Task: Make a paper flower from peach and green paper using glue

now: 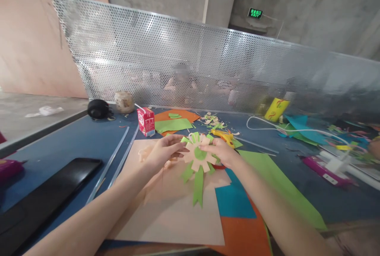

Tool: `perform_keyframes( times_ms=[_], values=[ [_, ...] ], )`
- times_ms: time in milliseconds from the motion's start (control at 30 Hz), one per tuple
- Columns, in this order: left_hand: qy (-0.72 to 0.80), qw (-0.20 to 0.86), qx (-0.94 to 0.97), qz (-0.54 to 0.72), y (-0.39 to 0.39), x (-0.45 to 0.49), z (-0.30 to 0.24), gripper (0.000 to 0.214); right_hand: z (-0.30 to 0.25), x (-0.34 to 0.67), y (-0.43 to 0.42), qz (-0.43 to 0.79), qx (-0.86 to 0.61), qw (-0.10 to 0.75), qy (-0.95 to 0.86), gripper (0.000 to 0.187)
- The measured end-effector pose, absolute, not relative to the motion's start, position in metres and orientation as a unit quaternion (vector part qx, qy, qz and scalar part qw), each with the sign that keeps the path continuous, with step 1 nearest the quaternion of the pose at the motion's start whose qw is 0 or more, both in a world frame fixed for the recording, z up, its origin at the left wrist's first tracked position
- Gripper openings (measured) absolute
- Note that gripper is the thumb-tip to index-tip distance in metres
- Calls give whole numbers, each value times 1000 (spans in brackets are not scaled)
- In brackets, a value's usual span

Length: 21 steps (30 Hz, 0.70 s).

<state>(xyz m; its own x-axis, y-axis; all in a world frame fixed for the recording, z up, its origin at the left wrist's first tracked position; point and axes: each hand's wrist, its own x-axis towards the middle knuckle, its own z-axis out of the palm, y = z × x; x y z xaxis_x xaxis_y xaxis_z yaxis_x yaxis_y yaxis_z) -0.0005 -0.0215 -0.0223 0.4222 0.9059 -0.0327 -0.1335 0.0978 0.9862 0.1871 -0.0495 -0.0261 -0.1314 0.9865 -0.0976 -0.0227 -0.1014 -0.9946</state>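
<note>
A paper flower (195, 162) with pale peach petals, a green centre and green strips beneath is in front of me, above a pale peach sheet (178, 216). My right hand (221, 151) pinches its right side, fingers over the petals near the centre. My left hand (166, 151) is at the flower's left edge, with its fingers stretched out and apart; whether the fingertips touch the petals is hard to tell. Peach paper pieces (145, 154) lie beneath and beside the left hand. Just behind the right hand lies a yellow glue gun (224, 136).
A red drink carton (146, 122) with a straw stands behind my left hand. Clear sticks (108, 167) and a black tray (50, 196) lie left. Green (285, 184), blue (234, 198) and orange sheets lie right, near a purple-white power strip (326, 171). A perforated metal screen (178, 58) borders the back.
</note>
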Motion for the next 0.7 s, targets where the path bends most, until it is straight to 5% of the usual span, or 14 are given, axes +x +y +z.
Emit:
perform_keyframes(
  times_ms=[700],
  values=[
    [388,639,551,370,-24,0,-20,31,-17,182,-54,546,-496,451,-503,30]
  ],
)
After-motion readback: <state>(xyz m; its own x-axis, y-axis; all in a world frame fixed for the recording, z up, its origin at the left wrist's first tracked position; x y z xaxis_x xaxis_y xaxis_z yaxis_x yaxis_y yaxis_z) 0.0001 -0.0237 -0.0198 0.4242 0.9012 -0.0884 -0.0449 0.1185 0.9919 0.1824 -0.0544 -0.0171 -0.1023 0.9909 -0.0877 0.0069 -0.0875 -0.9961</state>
